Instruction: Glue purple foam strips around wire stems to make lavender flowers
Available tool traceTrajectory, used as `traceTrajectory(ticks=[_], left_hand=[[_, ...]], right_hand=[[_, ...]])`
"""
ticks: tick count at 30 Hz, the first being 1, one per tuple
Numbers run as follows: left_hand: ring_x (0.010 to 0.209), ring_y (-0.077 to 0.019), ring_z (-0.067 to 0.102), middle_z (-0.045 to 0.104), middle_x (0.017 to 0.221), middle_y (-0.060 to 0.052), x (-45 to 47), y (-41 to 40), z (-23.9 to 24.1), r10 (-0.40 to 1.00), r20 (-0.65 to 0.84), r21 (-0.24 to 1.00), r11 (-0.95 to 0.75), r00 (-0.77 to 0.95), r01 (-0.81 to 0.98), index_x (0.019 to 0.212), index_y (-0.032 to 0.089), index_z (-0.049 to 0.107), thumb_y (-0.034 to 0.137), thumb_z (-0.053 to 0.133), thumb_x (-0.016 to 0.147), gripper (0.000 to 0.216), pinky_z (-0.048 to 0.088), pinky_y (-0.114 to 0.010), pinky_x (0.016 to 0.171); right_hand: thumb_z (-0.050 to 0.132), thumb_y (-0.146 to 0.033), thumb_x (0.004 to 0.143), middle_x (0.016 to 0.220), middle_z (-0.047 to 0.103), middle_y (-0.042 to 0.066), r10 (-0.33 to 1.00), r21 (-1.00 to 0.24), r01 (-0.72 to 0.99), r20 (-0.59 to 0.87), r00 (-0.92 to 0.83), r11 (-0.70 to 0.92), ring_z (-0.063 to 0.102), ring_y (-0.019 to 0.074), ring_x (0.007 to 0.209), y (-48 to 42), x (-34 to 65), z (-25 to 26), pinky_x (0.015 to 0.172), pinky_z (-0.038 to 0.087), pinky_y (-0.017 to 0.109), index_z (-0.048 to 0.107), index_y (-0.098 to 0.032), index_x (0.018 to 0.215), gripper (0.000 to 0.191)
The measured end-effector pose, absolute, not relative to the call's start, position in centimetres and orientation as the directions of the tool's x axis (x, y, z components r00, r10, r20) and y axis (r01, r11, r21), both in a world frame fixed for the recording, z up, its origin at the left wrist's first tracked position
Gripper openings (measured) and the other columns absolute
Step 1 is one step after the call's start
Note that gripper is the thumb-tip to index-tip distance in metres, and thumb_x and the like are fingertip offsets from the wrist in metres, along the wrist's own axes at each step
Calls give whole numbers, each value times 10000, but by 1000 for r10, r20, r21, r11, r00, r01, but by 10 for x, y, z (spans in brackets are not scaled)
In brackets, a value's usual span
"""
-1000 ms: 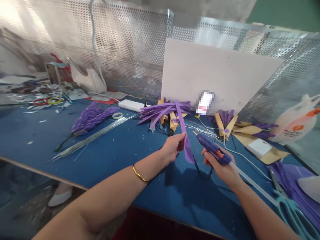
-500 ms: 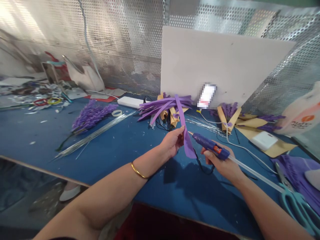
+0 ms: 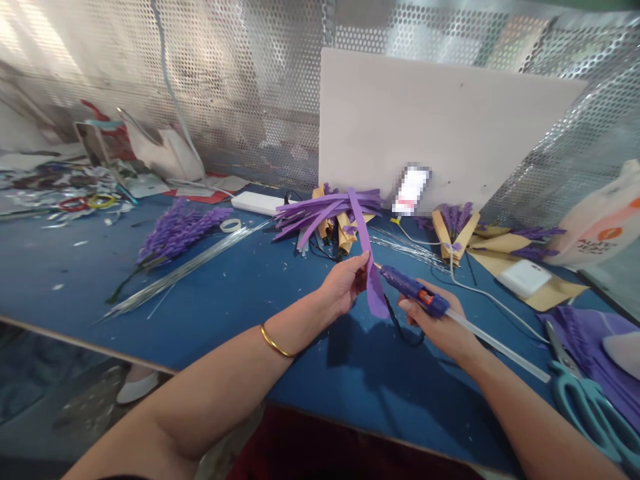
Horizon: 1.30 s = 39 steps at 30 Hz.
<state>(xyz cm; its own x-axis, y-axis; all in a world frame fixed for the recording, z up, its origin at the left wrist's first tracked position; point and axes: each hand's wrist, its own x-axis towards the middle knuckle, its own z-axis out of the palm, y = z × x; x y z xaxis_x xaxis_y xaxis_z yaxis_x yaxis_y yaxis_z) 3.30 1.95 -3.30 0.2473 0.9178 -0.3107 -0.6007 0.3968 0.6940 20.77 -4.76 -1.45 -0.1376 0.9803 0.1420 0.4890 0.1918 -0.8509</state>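
My left hand (image 3: 346,283) pinches a long purple strip (image 3: 375,291) near its lower end, and the strip rises upright above the fingers. In my right hand (image 3: 435,323) is a blue glue gun (image 3: 413,290), with a clear glue stick (image 3: 500,343) jutting from its back. The gun's nozzle points left and is at the strip's right edge, close to my left fingertips; I cannot tell whether it touches. Behind the strip lies a pile of purple strips (image 3: 300,220) on small tan paper-wrapped bundles (image 3: 346,235).
Purple lavender stems (image 3: 180,230) and thin wires (image 3: 190,270) lie left on the blue table (image 3: 240,320). A phone (image 3: 411,190) leans on a white board (image 3: 435,120). Teal scissors (image 3: 590,407), purple cloth (image 3: 595,347) and a white charger (image 3: 525,277) are at right.
The glue gun has moved slightly left, bringing its nozzle to the strip's edge. My left hand stays nearly still on the strip. The view has shifted a little.
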Motion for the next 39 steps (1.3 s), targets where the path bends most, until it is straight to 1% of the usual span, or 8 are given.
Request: traceTrajectory(ticks=[5, 11, 16, 19, 24, 30, 35, 39], left_hand=[[595, -106, 585, 651, 715, -35, 33, 19, -32, 916, -302, 692, 400, 263, -601, 787, 130, 648, 302, 640, 800, 173, 468, -242, 616], [534, -91, 569, 626, 649, -15, 33, 16, -26, 904, -343, 672, 426, 256, -605, 748, 129, 631, 270, 617, 822, 159, 462, -232, 580], [578, -111, 600, 661, 718, -44, 33, 16, -25, 899, -350, 685, 436, 263, -583, 797, 125, 642, 272, 598, 832, 157, 472, -245, 598], [589, -116, 608, 666, 730, -49, 33, 16, -26, 904, -338, 690, 427, 261, -584, 802, 126, 642, 271, 604, 827, 152, 476, -250, 608], [568, -113, 603, 656, 692, -38, 32, 15, -25, 902, -344, 687, 432, 262, -584, 783, 129, 639, 277, 616, 818, 153, 473, -246, 595], [581, -112, 610, 663, 704, -40, 32, 16, -26, 902, -355, 689, 429, 244, -584, 788, 127, 646, 272, 608, 826, 155, 480, -243, 604], [577, -112, 608, 662, 688, -38, 32, 17, -28, 907, -344, 685, 419, 243, -596, 782, 129, 648, 272, 634, 806, 147, 478, -239, 599], [588, -122, 612, 666, 689, -40, 32, 18, -29, 908, -342, 688, 417, 241, -593, 784, 130, 649, 292, 655, 788, 163, 480, -246, 608]], right_hand=[[653, -428, 758, 545, 524, -38, 979, -833, 516, 159, -124, 201, 519, 124, 498, -47, 208, -16, 475, 400, 230, 559, -184, 816, 268], [649, -437, 758, 574, 505, -39, 979, -802, 562, 171, -113, 205, 477, 113, 521, -48, 208, -14, 508, 378, 233, 546, -194, 773, 265], [653, -452, 750, 571, 503, -41, 979, -792, 576, 172, -106, 201, 468, 119, 530, -47, 209, -16, 532, 376, 243, 545, -199, 768, 276], [663, -454, 740, 569, 504, -42, 979, -796, 571, 176, -99, 201, 469, 122, 529, -46, 209, -17, 535, 379, 246, 550, -197, 787, 285], [664, -459, 740, 556, 497, -42, 980, -792, 578, 171, -102, 198, 446, 114, 515, -47, 209, -16, 525, 371, 242, 543, -193, 751, 292], [663, -479, 736, 568, 501, -38, 980, -811, 551, 170, -104, 199, 430, 110, 510, -48, 208, -14, 513, 359, 240, 539, -192, 739, 312], [650, -483, 748, 548, 469, -47, 976, -788, 577, 185, -114, 216, 400, 101, 502, -50, 207, -11, 501, 342, 231, 507, -196, 696, 325], [638, -499, 753, 514, 441, -57, 977, -778, 590, 187, -107, 214, 386, 100, 485, -49, 206, -10, 499, 343, 231, 522, -197, 718, 326]])
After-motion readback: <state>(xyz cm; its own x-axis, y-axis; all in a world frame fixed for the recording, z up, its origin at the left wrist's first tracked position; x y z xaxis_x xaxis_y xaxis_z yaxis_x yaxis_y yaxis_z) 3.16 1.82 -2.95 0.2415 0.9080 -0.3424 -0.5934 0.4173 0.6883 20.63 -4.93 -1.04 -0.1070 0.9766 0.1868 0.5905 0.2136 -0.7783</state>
